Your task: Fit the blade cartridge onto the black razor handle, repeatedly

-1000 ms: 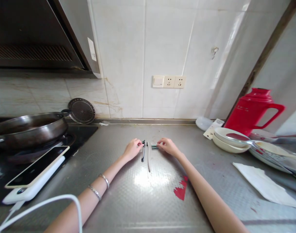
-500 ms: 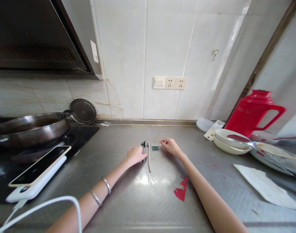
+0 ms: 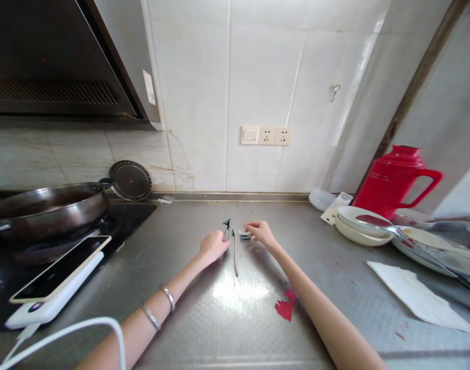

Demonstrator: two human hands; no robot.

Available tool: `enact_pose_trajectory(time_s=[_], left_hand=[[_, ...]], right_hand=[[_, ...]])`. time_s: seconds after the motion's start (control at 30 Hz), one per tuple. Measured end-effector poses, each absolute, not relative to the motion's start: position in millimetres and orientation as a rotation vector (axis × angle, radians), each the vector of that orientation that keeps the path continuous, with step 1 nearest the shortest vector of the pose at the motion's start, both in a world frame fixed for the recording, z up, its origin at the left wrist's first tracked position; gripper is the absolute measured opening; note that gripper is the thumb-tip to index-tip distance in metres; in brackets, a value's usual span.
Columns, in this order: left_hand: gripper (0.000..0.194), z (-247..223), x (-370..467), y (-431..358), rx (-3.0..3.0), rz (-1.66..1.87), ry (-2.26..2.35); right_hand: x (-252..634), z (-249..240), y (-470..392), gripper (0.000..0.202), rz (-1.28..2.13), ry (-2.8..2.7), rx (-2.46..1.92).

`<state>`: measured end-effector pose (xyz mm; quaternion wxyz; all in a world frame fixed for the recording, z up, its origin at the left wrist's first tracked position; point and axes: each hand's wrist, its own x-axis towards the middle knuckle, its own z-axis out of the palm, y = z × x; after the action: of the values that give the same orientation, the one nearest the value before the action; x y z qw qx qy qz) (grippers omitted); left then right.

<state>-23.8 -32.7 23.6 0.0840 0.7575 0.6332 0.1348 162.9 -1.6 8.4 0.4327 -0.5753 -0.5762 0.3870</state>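
Note:
My left hand (image 3: pixel 214 244) is closed at the handle of a dark razor (image 3: pixel 227 225), whose head points away from me. The lower handle is hidden by the thumb. Just right of it a pale toothbrush (image 3: pixel 236 259) lies lengthwise on the counter, its dark bristled head at the far end. My right hand (image 3: pixel 262 234) has its fingers bent together at a small clear pack with dark green strips (image 3: pixel 244 237). Those fingertips partly cover the pack, and its exact kind is too small to make out.
A steel counter (image 3: pixel 181 308) carries everything. At left, a pan (image 3: pixel 50 208) sits on the hob, near a phone (image 3: pixel 61 267) on a white power bank with a cable (image 3: pixel 84 322). Red scrap (image 3: pixel 285 307) lies nearer me. To the right are bowls (image 3: pixel 363 234), a red flask (image 3: pixel 392 180) and tissue (image 3: pixel 415 293).
My right hand has moved slightly left, and its fingers now overlap the green-striped pack. The left hand stays at the razor. The whole view has shifted a little.

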Motion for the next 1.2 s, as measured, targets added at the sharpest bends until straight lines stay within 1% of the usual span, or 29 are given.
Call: enact_pose_trajectory(time_s=[0.07, 0.2, 0.33, 0.43, 0.7, 0.77, 0.97, 1.07, 1.2], left_hand=[[0.026, 26.8, -22.8, -33.9, 2.239, 0.477, 1.898], [0.026, 30.7, -17.4, -40.1, 2.238, 0.574, 1.875], [0.024, 27.4, -10.2, -47.2, 2.317, 0.6, 1.809], [0.023, 23.7, -4.6, -51.7, 2.352, 0.591, 1.784], [0.04, 32.3, 9.0, -70.6, 2.423, 0.619, 1.657], [0.04, 36.2, 10.0, -72.8, 2.439, 0.616, 1.607], [0.031, 39.1, -0.9, -62.2, 2.418, 0.344, 1.694], [0.034, 35.4, -5.7, -57.8, 2.403, 0.254, 1.74], [0.042, 29.9, -1.5, -56.8, 2.416, 0.197, 1.766]], right_hand=[[149.0, 9.4, -6.5, 0.024, 0.993, -1.426, -1.445], [131.7, 14.8, -16.7, 0.034, 1.074, -1.348, -1.448], [130.5, 23.2, -27.8, 0.029, 1.211, -1.218, -1.4], [133.4, 25.2, -33.7, 0.024, 1.23, -1.208, -1.372], [141.1, 20.3, -31.9, 0.02, 0.935, -1.392, -1.534], [152.6, 21.7, -30.8, 0.021, 0.873, -1.418, -1.571], [234.9, 30.3, -35.0, 0.021, 0.542, -1.458, -1.767], [280.1, 30.2, -39.5, 0.02, 0.375, -1.467, -1.88], [314.3, 21.8, -42.2, 0.019, 0.261, -1.489, -1.993]])
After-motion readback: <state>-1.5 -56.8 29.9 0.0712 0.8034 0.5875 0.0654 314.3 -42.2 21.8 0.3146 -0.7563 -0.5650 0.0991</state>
